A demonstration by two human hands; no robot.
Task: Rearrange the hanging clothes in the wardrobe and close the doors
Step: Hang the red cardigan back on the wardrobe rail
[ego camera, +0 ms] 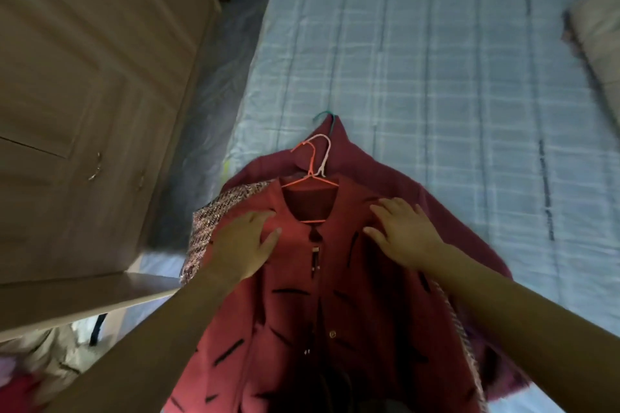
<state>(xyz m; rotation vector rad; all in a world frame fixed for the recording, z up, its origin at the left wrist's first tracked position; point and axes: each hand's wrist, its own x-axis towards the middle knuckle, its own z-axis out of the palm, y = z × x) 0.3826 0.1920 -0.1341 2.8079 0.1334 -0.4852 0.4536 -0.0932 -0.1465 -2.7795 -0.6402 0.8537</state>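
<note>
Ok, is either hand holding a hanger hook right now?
No, the left hand and right hand rest flat on the red jacket, below the hanger hooks.

red jacket (302, 312) hem cut off below; tweed garment (214, 211) mostly hidden beneath; whole view blurred.

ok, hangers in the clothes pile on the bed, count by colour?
Orange hanger: 1
White hanger: 1
Green hanger: 1
Total: 3

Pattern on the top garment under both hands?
Red top garment with scattered short black dashes; clearest in the head view.
</note>
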